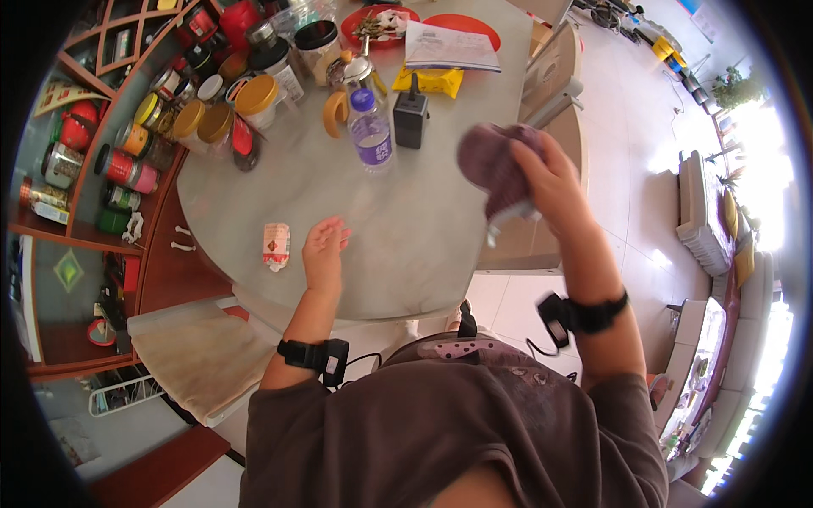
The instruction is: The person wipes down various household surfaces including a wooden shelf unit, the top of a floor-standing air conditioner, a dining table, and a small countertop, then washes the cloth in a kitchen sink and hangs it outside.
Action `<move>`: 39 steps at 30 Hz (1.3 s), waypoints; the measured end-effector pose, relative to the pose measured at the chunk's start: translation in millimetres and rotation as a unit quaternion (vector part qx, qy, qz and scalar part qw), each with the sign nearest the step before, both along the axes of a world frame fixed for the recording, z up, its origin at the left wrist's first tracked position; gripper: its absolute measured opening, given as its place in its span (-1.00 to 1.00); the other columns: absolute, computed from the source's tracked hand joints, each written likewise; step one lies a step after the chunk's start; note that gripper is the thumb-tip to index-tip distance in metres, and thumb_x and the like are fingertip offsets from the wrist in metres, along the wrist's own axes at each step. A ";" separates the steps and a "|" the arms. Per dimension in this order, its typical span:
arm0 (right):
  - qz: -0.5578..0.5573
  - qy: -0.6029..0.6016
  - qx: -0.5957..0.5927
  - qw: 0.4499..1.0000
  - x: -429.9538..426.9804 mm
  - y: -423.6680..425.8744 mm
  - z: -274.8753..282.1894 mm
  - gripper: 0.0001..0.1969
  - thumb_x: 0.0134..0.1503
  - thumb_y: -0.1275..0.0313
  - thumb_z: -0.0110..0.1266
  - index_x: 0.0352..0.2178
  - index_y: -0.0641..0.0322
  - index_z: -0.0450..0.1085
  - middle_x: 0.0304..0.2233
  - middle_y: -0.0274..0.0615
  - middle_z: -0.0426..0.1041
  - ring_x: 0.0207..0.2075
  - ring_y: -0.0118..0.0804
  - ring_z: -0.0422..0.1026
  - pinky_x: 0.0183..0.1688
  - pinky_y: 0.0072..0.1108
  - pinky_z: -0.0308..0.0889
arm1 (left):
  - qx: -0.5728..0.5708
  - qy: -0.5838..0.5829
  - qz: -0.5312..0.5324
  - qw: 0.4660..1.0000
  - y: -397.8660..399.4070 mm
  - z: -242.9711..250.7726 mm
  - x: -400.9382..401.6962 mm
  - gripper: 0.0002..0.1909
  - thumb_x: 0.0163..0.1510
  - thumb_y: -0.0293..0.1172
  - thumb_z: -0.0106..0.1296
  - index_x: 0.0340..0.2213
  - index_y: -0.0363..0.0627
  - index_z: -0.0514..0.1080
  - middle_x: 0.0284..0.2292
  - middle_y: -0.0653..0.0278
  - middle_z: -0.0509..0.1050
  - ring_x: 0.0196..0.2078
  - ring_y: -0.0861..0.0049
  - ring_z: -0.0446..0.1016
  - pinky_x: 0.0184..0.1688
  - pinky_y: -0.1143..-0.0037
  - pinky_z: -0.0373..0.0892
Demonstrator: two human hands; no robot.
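Note:
My right hand [547, 174] grips a bunched dark purple cloth [492, 162], slightly blurred, above the right edge of the grey table [406, 235]. A pale edge or tag hangs from the cloth's lower end. Over the table's near part, my left hand [325, 244] holds nothing, its fingers loosely bent and a little apart. Just left of it lies a small white and red packet [276, 244] bearing writing. Farther back stand a clear plastic bottle [370, 136] with a purple cap and a black box-shaped device [411, 117].
Behind the bottle are a glass teapot [362, 70], a yellow packet [438, 81], a printed paper [451, 47] and a red plate [356, 28]. Several lidded jars [257, 98] crowd the left back. Chairs [537, 209] flank the table; a wooden shelf unit [73, 203] stands left.

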State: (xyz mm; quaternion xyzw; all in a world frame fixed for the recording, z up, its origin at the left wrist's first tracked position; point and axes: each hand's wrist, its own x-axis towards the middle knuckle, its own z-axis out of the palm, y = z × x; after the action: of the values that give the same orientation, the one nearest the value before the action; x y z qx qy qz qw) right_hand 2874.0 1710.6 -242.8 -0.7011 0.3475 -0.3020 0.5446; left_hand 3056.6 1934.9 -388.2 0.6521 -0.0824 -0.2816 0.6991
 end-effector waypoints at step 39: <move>0.158 0.283 -0.394 0.860 32.2 80.1 -190.0 -0.41 -0.10 0.33 -0.10 -0.01 0.17 -0.09 0.03 -0.02 -0.12 0.06 0.02 -0.15 0.04 -0.26 -0.23 | 0.156 -0.063 0.219 0.961 144.8 15.0 43.6 -0.61 -0.25 -0.45 -0.03 -0.26 -0.18 0.28 -0.45 0.31 0.34 -0.47 0.64 0.29 -0.45 0.65 0.24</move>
State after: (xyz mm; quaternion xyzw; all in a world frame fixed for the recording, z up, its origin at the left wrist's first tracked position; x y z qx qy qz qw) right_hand 2906.2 1790.7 -432.9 -0.9580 0.2229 -0.1124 0.1414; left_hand 3100.3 2079.7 -373.2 0.7715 0.0633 -0.0894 0.6268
